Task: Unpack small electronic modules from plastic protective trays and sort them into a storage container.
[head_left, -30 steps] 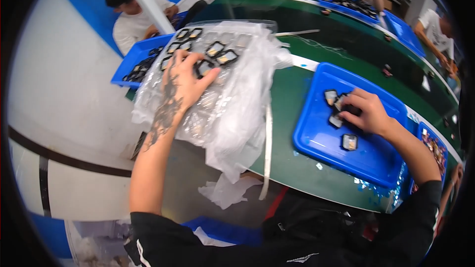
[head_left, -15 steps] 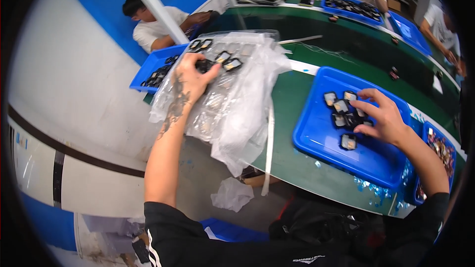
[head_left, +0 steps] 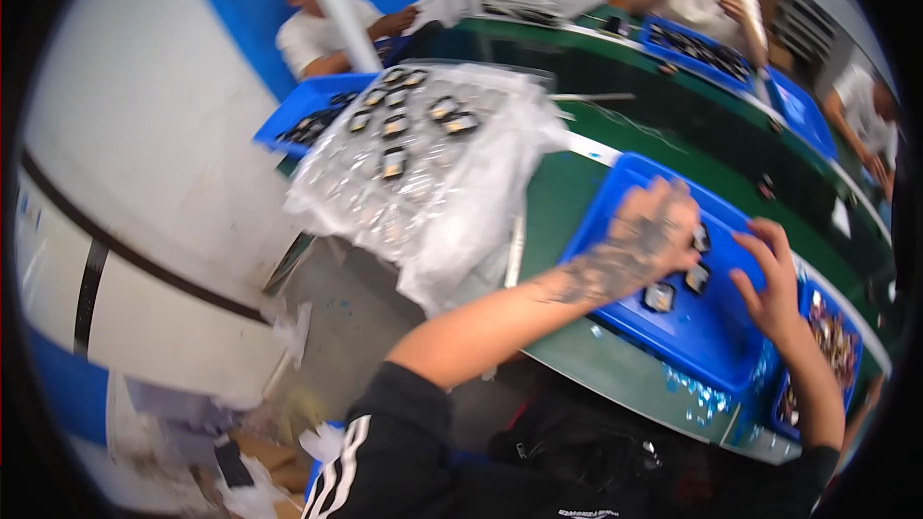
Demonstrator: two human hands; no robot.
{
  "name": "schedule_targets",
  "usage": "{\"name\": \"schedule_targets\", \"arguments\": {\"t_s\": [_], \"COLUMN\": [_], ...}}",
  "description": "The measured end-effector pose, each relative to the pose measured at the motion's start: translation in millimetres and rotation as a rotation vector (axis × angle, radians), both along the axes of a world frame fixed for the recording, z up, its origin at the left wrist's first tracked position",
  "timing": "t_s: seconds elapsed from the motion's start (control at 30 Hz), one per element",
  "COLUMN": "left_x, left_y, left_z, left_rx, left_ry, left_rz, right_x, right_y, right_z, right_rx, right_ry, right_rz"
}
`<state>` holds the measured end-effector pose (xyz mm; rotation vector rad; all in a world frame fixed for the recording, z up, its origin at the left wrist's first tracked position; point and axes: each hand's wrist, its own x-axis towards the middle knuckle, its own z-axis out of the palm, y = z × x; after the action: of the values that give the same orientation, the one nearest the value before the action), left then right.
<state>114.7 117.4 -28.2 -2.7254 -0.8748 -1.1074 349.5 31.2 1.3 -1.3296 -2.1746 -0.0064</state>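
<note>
My left hand (head_left: 661, 223), blurred, reaches across into the blue tray (head_left: 625, 312). Its fingers are mostly hidden behind the hand, over small black-framed parts with pale centres; whether it grips one cannot be made out. One such part (head_left: 659, 298) lies close to the wrist, another small part (head_left: 697, 278) just under the hand. Over the tray's right side is my right hand (head_left: 772, 284), thumb and fingers spread, holding nothing. To the left, a clear compartment tray (head_left: 332, 165) on crumpled plastic film (head_left: 461, 231) carries several similar parts (head_left: 395, 163).
A blue bin (head_left: 279, 125) of black parts stands beyond the compartment tray. At right is a small blue tray of shiny pieces (head_left: 832, 336). Blue scraps (head_left: 702, 394) litter the green table's edge (head_left: 577, 365). Three people sit around the table, with another parts tray (head_left: 697, 53) at the far side.
My left hand has moved right, from the compartment tray to the blue tray. More parts now show in the compartment tray. My right hand has shifted slightly right and down, away from the parts.
</note>
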Motion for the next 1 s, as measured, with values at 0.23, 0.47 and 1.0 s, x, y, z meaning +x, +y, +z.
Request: {"name": "schedule_targets", "arguments": {"t_s": [0.23,0.47,1.0], "left_x": [20,-113,-310], "left_y": [-6,38,199], "left_z": [-8,91,56], "left_rx": [-0.178,0.000,-0.401], "left_ry": [0.139,-0.076,0.096], "left_rz": [-0.018,0.121,0.676], "right_x": [4,31,29], "right_y": [-24,-50,-90], "right_z": [6,8,14], "right_rx": [0.016,0.029,-0.082], "right_ry": [-0.043,-0.060,-0.035], "right_rz": [-0.007,-0.038,0.006]}}
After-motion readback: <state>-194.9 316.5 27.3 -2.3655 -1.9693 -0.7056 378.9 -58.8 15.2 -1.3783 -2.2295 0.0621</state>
